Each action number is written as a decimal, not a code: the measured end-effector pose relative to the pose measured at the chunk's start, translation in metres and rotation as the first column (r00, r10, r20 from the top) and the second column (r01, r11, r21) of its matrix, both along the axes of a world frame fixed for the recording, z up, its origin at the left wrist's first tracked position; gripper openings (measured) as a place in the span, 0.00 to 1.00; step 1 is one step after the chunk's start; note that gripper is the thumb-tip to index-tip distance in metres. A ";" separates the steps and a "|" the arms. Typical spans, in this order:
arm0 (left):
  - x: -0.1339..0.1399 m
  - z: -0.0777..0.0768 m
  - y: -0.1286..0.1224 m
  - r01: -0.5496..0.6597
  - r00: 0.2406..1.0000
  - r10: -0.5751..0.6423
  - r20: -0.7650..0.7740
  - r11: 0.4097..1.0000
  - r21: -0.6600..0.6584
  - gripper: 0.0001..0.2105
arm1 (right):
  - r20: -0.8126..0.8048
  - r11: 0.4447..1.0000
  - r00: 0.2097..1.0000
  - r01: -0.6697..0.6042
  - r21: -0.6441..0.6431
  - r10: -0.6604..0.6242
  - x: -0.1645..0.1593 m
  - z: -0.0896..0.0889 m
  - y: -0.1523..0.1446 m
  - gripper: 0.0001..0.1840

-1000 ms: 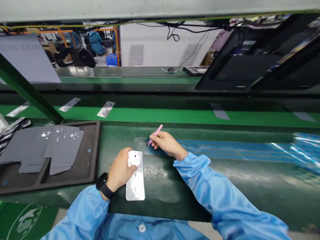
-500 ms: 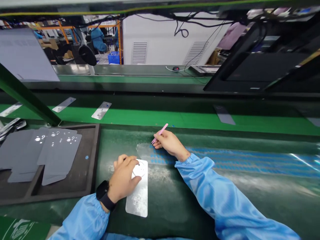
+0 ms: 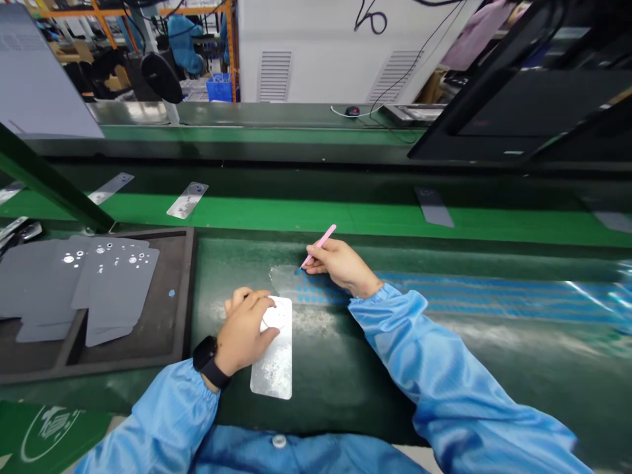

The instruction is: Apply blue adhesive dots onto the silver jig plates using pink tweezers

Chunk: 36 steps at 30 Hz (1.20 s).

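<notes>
From my seat far off, I have the right hand (image 3: 343, 264) closed in a pinch on pink tweezers (image 3: 320, 243), thumb and fingers together around the shaft. The tweezers tilt, their top end sticking up past the fingers and their tips pointing down to the near left of them. Those tips are at the left end of a clear strip with blue dots (image 3: 444, 299), beside one dot; I cannot tell whether they touch it. The strip runs under the right hand and off to the right of those fingers, flat on the dark green bench (image 3: 336, 375).

My left hand (image 3: 247, 336) lies over the upper left part of a silver plate (image 3: 272, 375), thumb and index finger apart on its face. The plate rests on the bench, reaching from under those fingertips back toward the body. A black watch (image 3: 211, 362) sits on the wrist behind those fingers.

Well left of the left fingers, grey plates (image 3: 123, 289) overlap in a dark tray (image 3: 170, 339). Beyond both hands' fingers, more thin plates lie on a green belt (image 3: 296, 212).
</notes>
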State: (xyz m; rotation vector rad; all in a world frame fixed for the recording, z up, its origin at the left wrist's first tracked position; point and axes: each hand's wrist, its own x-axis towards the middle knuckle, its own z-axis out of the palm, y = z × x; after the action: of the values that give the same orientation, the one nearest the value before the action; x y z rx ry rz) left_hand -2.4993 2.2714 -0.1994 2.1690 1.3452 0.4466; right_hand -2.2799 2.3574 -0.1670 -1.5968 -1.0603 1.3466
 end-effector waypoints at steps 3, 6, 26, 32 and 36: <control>0.000 0.001 0.000 0.002 1.000 -0.002 -0.018 1.000 -0.002 0.18 | -0.036 0.997 0.999 -0.034 0.069 0.036 -0.003 0.005 -0.019 0.15; 0.000 0.001 0.001 0.000 0.999 0.000 -0.035 1.000 0.000 0.20 | -0.004 0.990 0.994 -0.107 0.094 0.108 -0.016 0.007 -0.046 0.15; 0.000 0.000 0.000 0.011 0.998 -0.010 -0.069 1.000 0.006 0.19 | 0.163 0.992 0.978 -0.126 -0.023 0.128 -0.045 -0.013 -0.071 0.10; 0.000 0.001 0.000 0.011 0.998 -0.011 -0.069 1.000 0.002 0.19 | 0.180 0.992 0.976 -0.121 -0.041 0.127 -0.046 -0.012 -0.071 0.11; 0.000 0.001 0.000 0.013 0.997 -0.013 -0.074 1.000 -0.004 0.19 | 0.159 0.994 0.981 -0.107 -0.037 0.111 -0.046 -0.014 -0.070 0.12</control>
State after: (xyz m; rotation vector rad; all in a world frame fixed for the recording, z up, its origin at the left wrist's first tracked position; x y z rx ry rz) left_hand -2.4997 2.2709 -0.1983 2.2098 1.3693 0.3609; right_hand -2.3255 2.2874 -0.1807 -1.7126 -1.2464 1.3263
